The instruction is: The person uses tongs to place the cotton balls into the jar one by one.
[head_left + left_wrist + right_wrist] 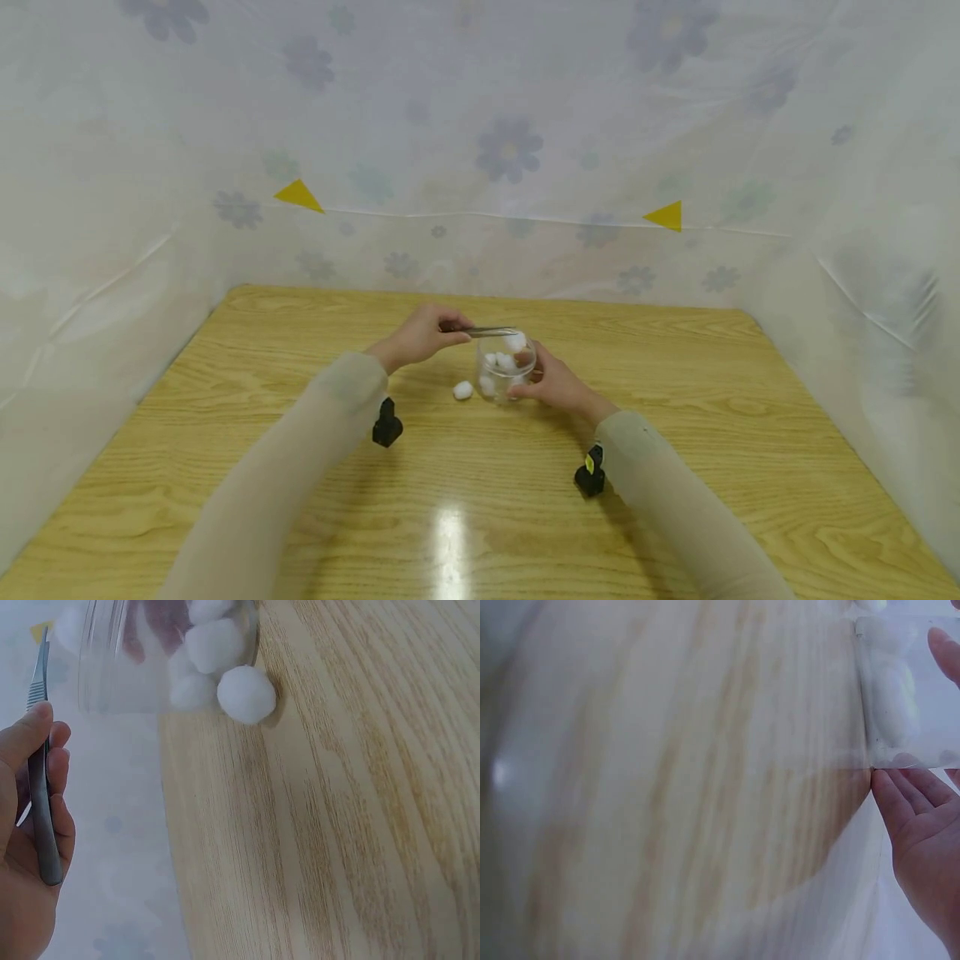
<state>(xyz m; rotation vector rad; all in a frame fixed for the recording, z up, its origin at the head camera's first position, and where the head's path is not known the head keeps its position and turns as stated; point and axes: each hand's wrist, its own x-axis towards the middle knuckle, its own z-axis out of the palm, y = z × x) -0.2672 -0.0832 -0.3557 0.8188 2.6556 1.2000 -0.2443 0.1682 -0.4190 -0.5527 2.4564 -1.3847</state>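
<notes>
My left hand (423,335) grips metal tweezers (43,802) between thumb and fingers, above the rim of a clear round jar (497,393). A white cotton ball (515,340) is by the tweezer tips at the jar's mouth; I cannot tell whether the tips pinch it. Inside the jar lie several more cotton balls (215,645). My right hand (558,385) holds the jar from the right, with the thumb in front and fingers around the far side. Another cotton ball (462,390) rests on the table, just left of the jar.
The wood-grain table (465,467) spreads out on all sides of the jar. A pale flowered curtain (450,250) hangs behind the far edge and along both sides. Small black cameras (386,423) are strapped at both wrists.
</notes>
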